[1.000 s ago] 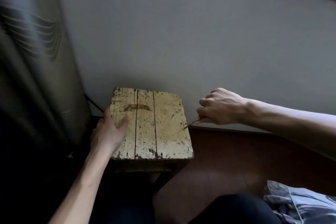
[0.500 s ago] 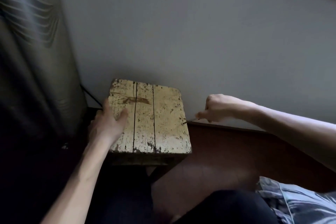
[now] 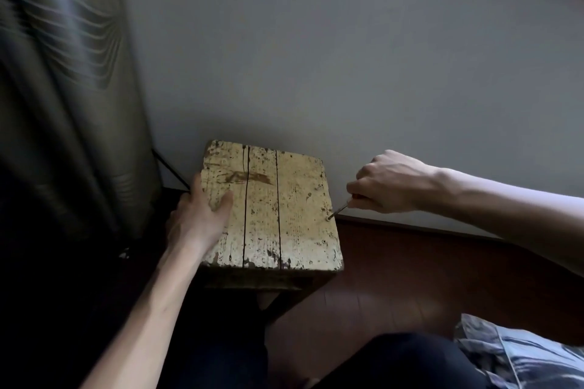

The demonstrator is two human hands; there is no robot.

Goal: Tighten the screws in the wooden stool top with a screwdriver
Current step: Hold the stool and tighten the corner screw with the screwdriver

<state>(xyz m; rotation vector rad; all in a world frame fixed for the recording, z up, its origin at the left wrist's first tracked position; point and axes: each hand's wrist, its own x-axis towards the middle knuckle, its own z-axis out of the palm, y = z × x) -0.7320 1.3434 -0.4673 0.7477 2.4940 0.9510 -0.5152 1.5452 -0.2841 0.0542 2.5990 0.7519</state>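
Note:
A worn wooden stool top (image 3: 294, 199) of cracked, paint-flecked planks stands against the wall. My left hand (image 3: 197, 218) grips its left edge, thumb lying on the top. My right hand (image 3: 387, 181) is curled round a screwdriver (image 3: 338, 210) whose handle is hidden in the fist. The thin metal shaft slants down to the left, its tip on a screw near the top's right edge. Another screw head (image 3: 324, 241) shows closer to the front right corner.
A grey wall (image 3: 316, 57) rises right behind the stool. A dark curtain (image 3: 63, 88) hangs at the left. Reddish wooden floor (image 3: 410, 278) lies to the right, with crumpled grey fabric (image 3: 521, 354) at the bottom right and my dark-clothed knee (image 3: 395, 363) in front.
My right hand has turned about the screwdriver, knuckles rolling over, while the tip stays at the same screw. My left hand keeps its hold on the stool's left edge.

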